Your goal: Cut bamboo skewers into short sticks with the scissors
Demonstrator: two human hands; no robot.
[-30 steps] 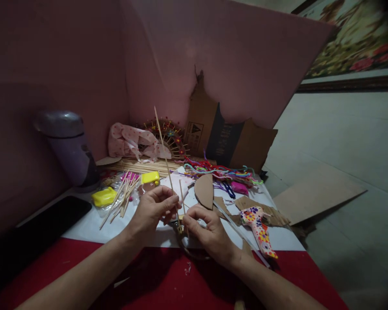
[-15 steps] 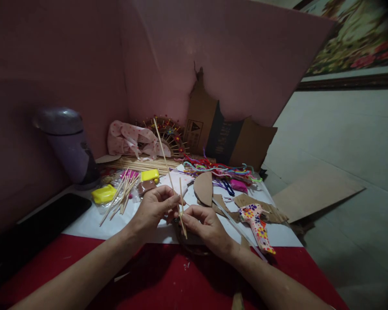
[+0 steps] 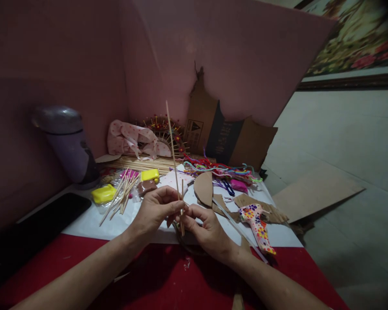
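Long wooden stick [image 3: 171, 137], slender and straight, is held nearly upright, pinched by the left hand [image 3: 158, 211], left of the half-round flat cardboard [image 3: 203, 189]; shorter stick [image 3: 182, 189] is pinched alongside by the right hand [image 3: 210, 230]. Behind the cardboard, fuzzy pipe cleaners [image 3: 223, 168] are heaped; to its right, a flower-patterned glue gun [image 3: 258, 226] is laid

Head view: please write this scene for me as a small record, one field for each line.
Left hand: pinches a long stick, pointing upward
Right hand: pinches a short stick, close beside the long one
Left of hands: loose thin sticks, purple bottle
Right of hands: flower-patterned glue gun
Beyond right hand: half-round cardboard piece
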